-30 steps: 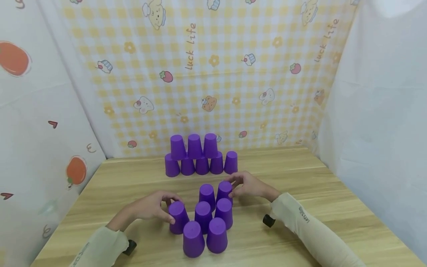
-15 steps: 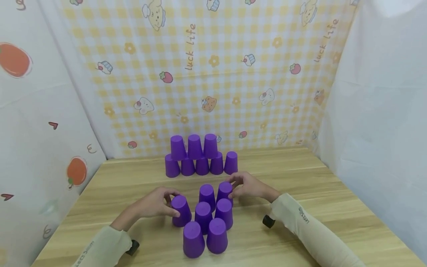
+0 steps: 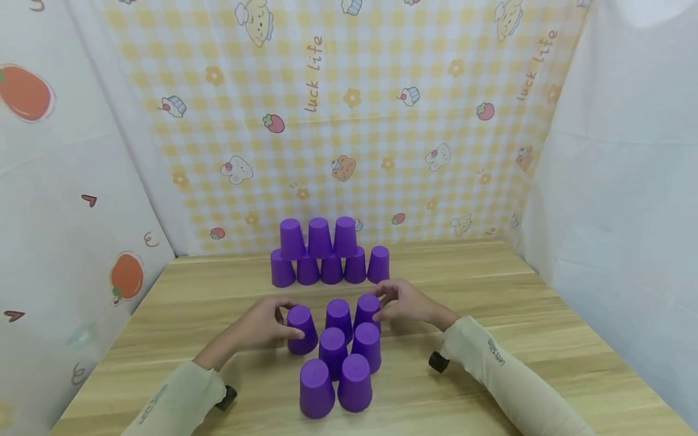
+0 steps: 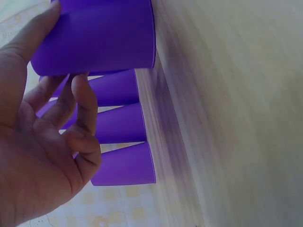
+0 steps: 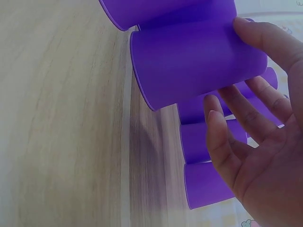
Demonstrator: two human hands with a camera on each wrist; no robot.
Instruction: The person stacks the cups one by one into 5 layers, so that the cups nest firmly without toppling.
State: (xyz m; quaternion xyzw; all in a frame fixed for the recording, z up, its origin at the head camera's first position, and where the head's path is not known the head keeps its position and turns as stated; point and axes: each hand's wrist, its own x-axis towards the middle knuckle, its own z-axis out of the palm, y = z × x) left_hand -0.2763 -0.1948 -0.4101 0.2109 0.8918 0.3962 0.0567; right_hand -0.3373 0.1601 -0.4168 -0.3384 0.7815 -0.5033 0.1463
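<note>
My left hand [image 3: 262,325] pinches an upside-down purple cup [image 3: 302,339] between thumb and fingers, at the left of a front cluster of similar cups. In the left wrist view the thumb lies along the side of that cup [image 4: 99,40]. Whether its rim touches the table is unclear. Over on the right, my right hand [image 3: 409,303] holds the rear right cup [image 3: 366,309] by its side, thumb in front and fingers behind. The right wrist view shows this cup [image 5: 194,61] close beside another. Between the hands stands a further purple cup [image 3: 339,318].
Nearer me are several more upturned cups, among them a front left cup [image 3: 317,390] and a front right cup [image 3: 355,387]. Behind, a row of cups [image 3: 331,270] carries three cups [image 3: 319,237] on top. Patterned cloth [image 3: 349,139] hangs beyond the wooden table [image 3: 463,272].
My left hand has moved its cup away from me and slightly right, level with the rear cups of the cluster. The right hand stays on its cup in the same place.
</note>
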